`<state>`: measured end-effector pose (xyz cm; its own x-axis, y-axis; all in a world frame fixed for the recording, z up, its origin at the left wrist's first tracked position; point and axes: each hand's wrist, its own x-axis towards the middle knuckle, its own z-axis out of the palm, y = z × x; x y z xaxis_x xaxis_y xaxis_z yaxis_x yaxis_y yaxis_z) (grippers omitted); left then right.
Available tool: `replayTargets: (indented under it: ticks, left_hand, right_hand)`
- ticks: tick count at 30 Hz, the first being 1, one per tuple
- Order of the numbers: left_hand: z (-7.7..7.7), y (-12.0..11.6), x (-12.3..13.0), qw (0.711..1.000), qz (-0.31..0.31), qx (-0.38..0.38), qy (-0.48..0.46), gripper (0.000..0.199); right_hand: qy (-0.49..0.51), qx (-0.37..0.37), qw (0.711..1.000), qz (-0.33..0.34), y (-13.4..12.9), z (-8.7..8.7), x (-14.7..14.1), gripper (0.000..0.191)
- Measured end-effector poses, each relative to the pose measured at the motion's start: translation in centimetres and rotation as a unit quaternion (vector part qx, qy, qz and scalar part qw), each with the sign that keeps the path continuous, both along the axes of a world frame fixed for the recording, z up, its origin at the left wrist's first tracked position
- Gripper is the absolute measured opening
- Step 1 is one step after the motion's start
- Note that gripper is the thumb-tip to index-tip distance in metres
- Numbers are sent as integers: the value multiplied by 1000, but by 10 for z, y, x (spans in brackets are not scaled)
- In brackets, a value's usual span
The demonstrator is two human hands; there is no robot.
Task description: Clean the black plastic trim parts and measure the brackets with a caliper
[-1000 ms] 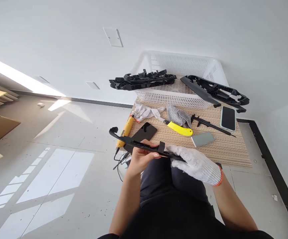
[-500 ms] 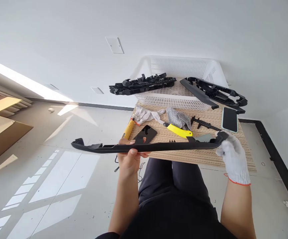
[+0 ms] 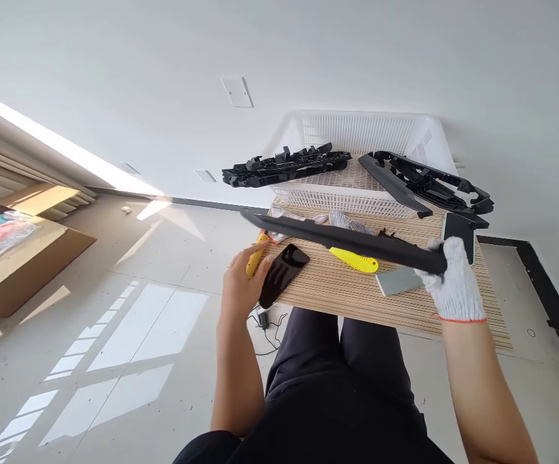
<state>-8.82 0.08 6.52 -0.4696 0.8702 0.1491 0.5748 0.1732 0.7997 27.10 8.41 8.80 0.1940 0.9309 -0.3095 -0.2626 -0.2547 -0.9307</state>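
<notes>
My right hand (image 3: 453, 274), in a white knitted glove, is closed around one end of a long black plastic trim piece (image 3: 342, 240). The strip slants across the table, raised above it, its free end up and to the left. My bare left hand (image 3: 243, 280) is at the table's left edge, off the strip. Its thumb and fingers are apart, astride the yellow handle of a tool (image 3: 256, 255); whether they touch it I cannot tell. A black phone (image 3: 284, 274) lies beside the thumb. Under the strip show a yellow-handled knife (image 3: 355, 260) and a grey-green block (image 3: 399, 281).
A white plastic basket (image 3: 342, 200) stands at the back, with black plastic parts (image 3: 286, 169) and further black frames (image 3: 429, 183) across its rim. Another phone (image 3: 459, 233) lies at the right. A grey cloth (image 3: 349, 222) is partly hidden. Cardboard boxes (image 3: 32, 270) stand left.
My left hand has let go of the trim piece and moved down-left to the yellow tool. The strip has turned in my right hand, its free end now higher and farther back.
</notes>
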Motion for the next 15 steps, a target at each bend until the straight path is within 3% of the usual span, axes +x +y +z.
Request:
replayTargets:
  ticks: [2,5,10,15]
  left_hand:
    - [-2,-2,-15,992,47,-88,77,66]
    - [-13,-3,-30,976,76,-180,95,81]
    - [-30,-5,-40,974,37,-212,67,63]
    - [-34,-6,-43,973,27,-218,72,55]
  right_hand:
    - [-9,-40,999,12,18,4,-3,37]
    - [-59,-79,995,10,36,1,-10,41]
    - [-60,-62,996,11,45,-23,-13,38]
    - [-1,-7,1000,-25,52,-39,-13,22]
